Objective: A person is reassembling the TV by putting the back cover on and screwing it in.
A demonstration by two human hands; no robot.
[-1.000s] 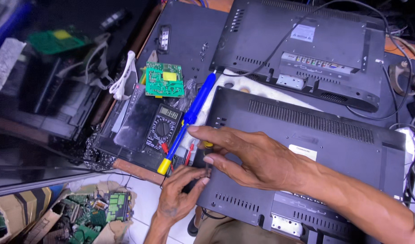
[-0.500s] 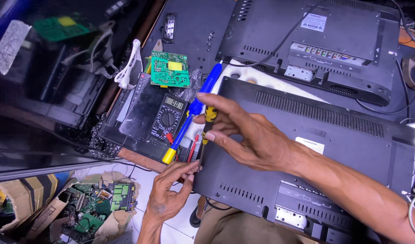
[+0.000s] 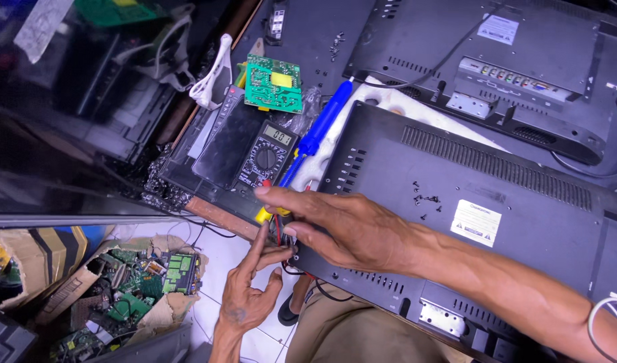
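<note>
Head view of a repair desk [image 3: 207, 214]. The largest item, a black flat-panel monitor [image 3: 483, 202], lies face down at the near edge of the desk, its long axis running from the near-left corner toward the far right, vented back uppermost. A small cluster of loose screws [image 3: 424, 199] rests on that back beside a white label, which suggests that the cover fasteners are at least partly out; the back shell appears seated, so lifting it seems to remain. A second black monitor [image 3: 496, 74] lies face down at the far edge. Left of the near monitor sit a digital multimeter [image 3: 268, 156], a blue-handled tool [image 3: 313, 143] pointing away toward the far edge, and a green circuit board [image 3: 273, 83]. The right hand [image 3: 342, 228] lies over the monitor's near-left corner, fingers extended, grip released and grasping nothing. The left hand [image 3: 249, 289] rises from below the desk edge, fingertips touching that corner; whether its grip closes on anything cannot be told. A box of scrap boards [image 3: 134, 289] stands on the floor.
</note>
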